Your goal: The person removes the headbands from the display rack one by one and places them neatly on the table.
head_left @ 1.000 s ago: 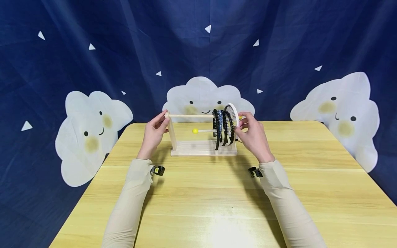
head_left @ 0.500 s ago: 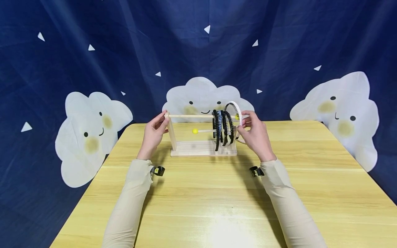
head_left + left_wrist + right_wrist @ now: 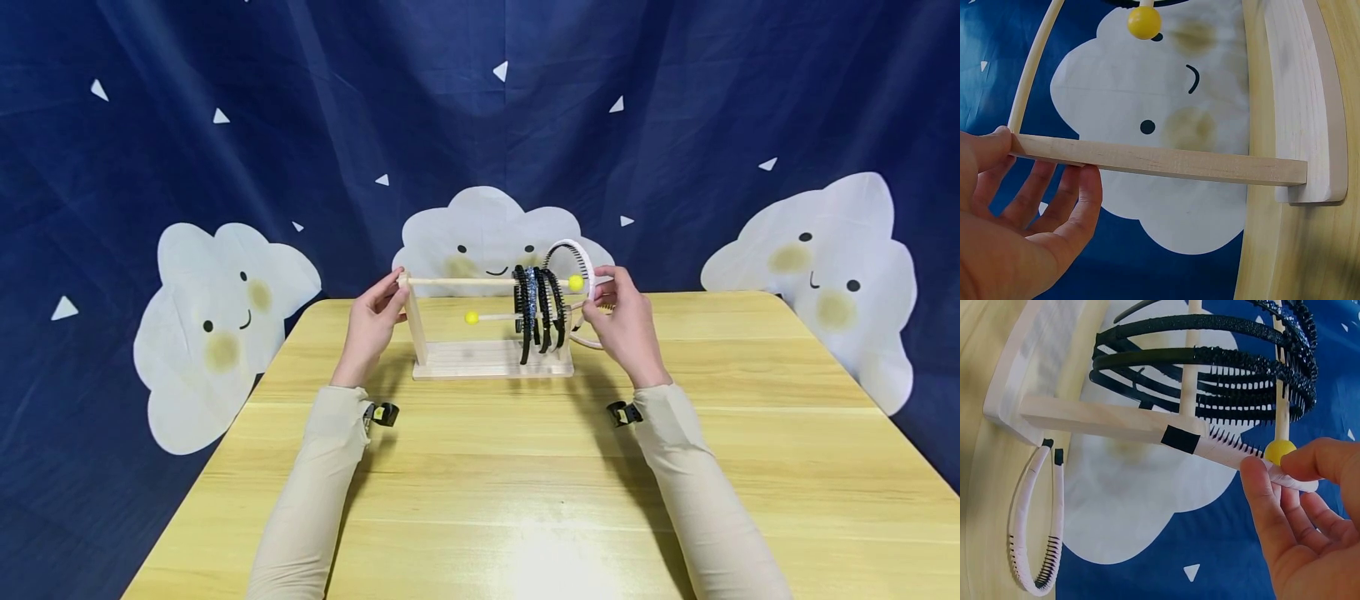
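A wooden rack stands on the table; its upper rod ends in a yellow ball, its lower rod in another. My left hand pinches the top of the left post. Several dark headbands and a blue one hang on the rods near the right end. My right hand pinches a white toothed headband beside the upper rod's ball; in the right wrist view its black tip lies across the right post.
Another pale headband lies on the table to the right of the rack, partly hidden behind my right hand in the head view. Behind the table hangs a dark blue cloth with white clouds.
My right hand has moved slightly right with the white headband, away from the dark ones, and the upper rod's yellow ball now shows fully. The left hand has stayed on the post.
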A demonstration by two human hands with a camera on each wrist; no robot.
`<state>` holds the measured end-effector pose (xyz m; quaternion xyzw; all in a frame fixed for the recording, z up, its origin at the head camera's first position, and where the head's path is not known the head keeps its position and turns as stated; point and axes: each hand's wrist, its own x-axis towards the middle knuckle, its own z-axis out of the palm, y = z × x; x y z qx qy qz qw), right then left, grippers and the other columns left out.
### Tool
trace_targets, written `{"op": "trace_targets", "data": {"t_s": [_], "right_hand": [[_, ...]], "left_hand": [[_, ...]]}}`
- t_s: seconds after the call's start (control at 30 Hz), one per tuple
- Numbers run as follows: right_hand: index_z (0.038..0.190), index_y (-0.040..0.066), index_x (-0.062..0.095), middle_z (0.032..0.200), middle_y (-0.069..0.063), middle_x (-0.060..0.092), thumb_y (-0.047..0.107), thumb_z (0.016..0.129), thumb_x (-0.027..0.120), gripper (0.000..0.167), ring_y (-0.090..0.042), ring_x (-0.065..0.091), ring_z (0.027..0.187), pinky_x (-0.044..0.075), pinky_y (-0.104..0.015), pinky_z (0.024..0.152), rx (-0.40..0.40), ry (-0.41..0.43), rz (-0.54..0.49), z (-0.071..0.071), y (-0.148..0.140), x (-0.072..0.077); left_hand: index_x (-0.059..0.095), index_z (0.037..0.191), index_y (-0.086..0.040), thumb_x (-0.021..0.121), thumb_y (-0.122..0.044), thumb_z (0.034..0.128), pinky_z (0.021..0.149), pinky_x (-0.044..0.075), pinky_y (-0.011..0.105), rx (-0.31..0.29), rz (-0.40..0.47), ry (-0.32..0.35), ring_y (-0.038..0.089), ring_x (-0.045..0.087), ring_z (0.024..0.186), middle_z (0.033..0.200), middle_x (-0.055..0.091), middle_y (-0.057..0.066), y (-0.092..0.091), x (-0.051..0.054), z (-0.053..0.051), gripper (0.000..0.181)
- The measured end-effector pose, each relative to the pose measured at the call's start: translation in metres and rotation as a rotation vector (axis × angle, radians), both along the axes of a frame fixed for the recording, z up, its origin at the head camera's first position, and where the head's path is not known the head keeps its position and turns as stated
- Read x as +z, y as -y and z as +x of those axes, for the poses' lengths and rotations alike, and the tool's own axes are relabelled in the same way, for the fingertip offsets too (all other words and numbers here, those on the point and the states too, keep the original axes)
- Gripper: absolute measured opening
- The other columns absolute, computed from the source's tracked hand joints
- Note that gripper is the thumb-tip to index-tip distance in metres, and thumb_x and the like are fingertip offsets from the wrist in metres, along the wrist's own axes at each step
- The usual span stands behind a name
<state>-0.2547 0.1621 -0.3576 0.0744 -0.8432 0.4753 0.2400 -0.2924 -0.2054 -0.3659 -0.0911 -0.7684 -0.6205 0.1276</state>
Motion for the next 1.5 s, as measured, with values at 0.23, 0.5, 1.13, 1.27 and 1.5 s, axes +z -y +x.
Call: {"op": "trace_targets", "data": {"t_s": [0.23, 0.5, 1.13, 1.27, 1.5], "right_hand": [[0.132, 0.002, 0.055, 0.099, -0.014, 0.067, -0.004, 0.088, 0.060, 0.044, -0.025, 0.067, 0.092, 0.054, -0.024, 0.080, -0.028, -0.033, -0.041, -0.001, -0.004, 0.000], [0.130, 0.003, 0.056, 0.098, -0.012, 0.066, -0.003, 0.088, 0.061, 0.043, -0.022, 0.066, 0.093, 0.046, -0.010, 0.074, -0.066, -0.058, -0.074, -0.002, -0.007, 0.000], [0.130, 0.004, 0.055, 0.097, -0.010, 0.067, -0.003, 0.089, 0.063, 0.042, -0.006, 0.061, 0.086, 0.052, -0.014, 0.072, -0.106, -0.086, -0.161, -0.003, -0.013, 0.003], [0.130, 0.003, 0.054, 0.097, -0.011, 0.065, -0.005, 0.089, 0.062, 0.043, -0.007, 0.061, 0.086, 0.053, -0.011, 0.070, -0.097, -0.085, -0.185, -0.003, -0.012, 0.004], [0.131, 0.001, 0.054, 0.098, -0.015, 0.066, -0.007, 0.089, 0.062, 0.043, -0.009, 0.062, 0.086, 0.054, -0.011, 0.070, -0.090, -0.107, -0.212, -0.002, -0.012, 0.005]], "left_hand": [[0.052, 0.152, -0.018, 0.059, -0.024, 0.1051, 0.095, 0.058, 0.038, -0.005, 0.012, 0.030, 0.008, 0.060, 0.110, 0.141, 0.060, 0.016, -0.002, 0.005, 0.004, 0.048], [0.049, 0.153, -0.010, 0.057, -0.016, 0.1062, 0.101, 0.054, 0.051, -0.018, 0.022, 0.047, 0.009, 0.060, 0.109, 0.142, 0.058, 0.022, -0.004, 0.013, 0.010, 0.048], [0.053, 0.151, -0.017, 0.060, -0.028, 0.1046, 0.094, 0.058, 0.039, -0.008, 0.005, 0.001, 0.012, 0.061, 0.112, 0.140, 0.061, 0.016, 0.000, 0.001, 0.001, 0.048], [0.053, 0.151, -0.016, 0.060, -0.028, 0.1045, 0.094, 0.058, 0.040, -0.006, 0.007, -0.003, 0.012, 0.061, 0.112, 0.139, 0.061, 0.017, 0.001, 0.000, 0.000, 0.049], [0.053, 0.151, -0.016, 0.060, -0.028, 0.1047, 0.089, 0.059, 0.030, -0.010, 0.004, -0.004, 0.013, 0.061, 0.114, 0.141, 0.061, 0.016, 0.001, 0.000, -0.001, 0.049]]}}
